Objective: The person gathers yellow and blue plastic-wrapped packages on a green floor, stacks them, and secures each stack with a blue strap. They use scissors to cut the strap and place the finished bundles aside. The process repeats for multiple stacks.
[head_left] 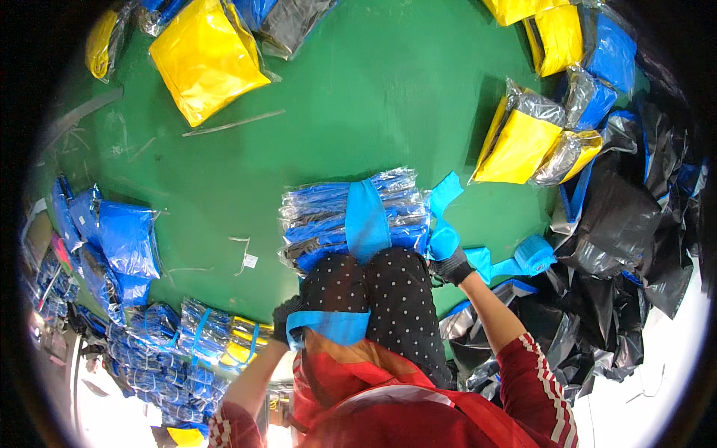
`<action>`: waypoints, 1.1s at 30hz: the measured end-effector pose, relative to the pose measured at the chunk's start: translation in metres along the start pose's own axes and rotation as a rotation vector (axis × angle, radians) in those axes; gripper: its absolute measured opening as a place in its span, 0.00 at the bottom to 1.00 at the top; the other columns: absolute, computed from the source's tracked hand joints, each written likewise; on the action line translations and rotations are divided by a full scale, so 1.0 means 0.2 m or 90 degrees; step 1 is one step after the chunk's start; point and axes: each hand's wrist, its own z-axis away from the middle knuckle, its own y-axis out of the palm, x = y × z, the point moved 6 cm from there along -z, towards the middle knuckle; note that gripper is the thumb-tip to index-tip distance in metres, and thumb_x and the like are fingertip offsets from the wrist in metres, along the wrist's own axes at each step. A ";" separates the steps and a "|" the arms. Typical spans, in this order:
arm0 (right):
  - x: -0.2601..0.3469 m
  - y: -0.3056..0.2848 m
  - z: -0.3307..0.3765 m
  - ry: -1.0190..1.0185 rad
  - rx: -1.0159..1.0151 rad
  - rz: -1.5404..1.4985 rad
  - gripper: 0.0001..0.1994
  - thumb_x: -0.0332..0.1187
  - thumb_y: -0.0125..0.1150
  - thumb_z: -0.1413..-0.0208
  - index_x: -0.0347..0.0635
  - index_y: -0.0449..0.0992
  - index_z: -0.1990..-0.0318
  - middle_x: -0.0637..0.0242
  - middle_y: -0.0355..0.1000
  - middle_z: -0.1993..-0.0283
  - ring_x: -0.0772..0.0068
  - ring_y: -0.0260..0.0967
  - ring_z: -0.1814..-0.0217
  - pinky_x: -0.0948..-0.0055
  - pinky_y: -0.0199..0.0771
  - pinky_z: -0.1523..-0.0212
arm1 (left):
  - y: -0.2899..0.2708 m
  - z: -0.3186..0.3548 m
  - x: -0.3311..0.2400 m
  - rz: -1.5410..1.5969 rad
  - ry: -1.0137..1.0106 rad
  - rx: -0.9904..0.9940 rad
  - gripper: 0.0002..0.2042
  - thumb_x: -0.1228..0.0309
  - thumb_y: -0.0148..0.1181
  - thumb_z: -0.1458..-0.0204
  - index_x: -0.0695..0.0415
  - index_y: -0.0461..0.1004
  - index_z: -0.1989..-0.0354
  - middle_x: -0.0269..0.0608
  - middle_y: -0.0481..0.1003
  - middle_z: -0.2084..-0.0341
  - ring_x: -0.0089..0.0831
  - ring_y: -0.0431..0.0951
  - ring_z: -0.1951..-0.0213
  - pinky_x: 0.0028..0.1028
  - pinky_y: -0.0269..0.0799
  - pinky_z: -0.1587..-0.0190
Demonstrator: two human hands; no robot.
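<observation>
Nearest, a red jacket with white-striped sleeves is filling the lower edge, and knees in black fabric dotted with white are pressing down just above it; the left hand (284,319), in a dark knitted glove, is closing tightly on one end of a flat blue strap (328,326), which is running taut across the lap; the right hand (450,266), gloved the same way, is gripping the other blue length of it beside the right knee, fingers curled shut around it; past that hand the band is trailing to a fat blue roll of strapping (535,255) lying on the floor; directly beyond the knees, touching them, a squat bundle of flat packets (351,216) in crinkly clear film, blue inside, is sitting on the glossy green floor (373,97), with the wide blue strap wrapping over its middle like a belt; to the right a slumped heap of shiny black plastic bags (620,224) is rising, creased and glinting; to the left, more blue film-wrapped packs (123,239) are lying loose, and tied bundles (202,336) are stacking below them; farther off, puffy yellow packets (523,142) in clear sleeves are leaning at the right; a large smooth yellow bag (205,60) is lying at the far top left.
</observation>
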 end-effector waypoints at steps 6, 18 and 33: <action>0.19 -0.25 0.11 0.323 -0.195 -0.522 0.16 0.44 0.51 0.41 0.40 0.72 0.58 0.65 0.66 0.79 0.73 0.62 0.78 0.69 0.61 0.76 | -0.11 0.20 -0.08 1.076 -0.028 -0.290 0.14 0.62 0.45 0.42 0.54 0.70 0.53 0.39 0.75 0.65 0.29 0.75 0.63 0.26 0.71 0.61; 0.25 -0.18 0.03 0.350 -0.327 -0.575 0.22 0.49 0.50 0.43 0.35 0.73 0.59 0.54 0.71 0.69 0.63 0.65 0.69 0.61 0.65 0.66 | -0.66 0.20 -0.27 -0.079 0.117 -0.224 0.14 0.66 0.56 0.56 0.51 0.73 0.58 0.49 0.76 0.68 0.47 0.76 0.64 0.37 0.70 0.62; 1.37 -0.44 -0.14 -0.276 -0.185 -0.154 0.12 0.40 0.52 0.48 0.41 0.75 0.70 0.53 0.72 0.71 0.50 0.70 0.70 0.57 0.68 0.69 | -1.08 0.19 -0.70 0.056 -0.049 -0.443 0.21 0.58 0.56 0.50 0.57 0.69 0.50 0.51 0.73 0.63 0.47 0.71 0.59 0.40 0.67 0.58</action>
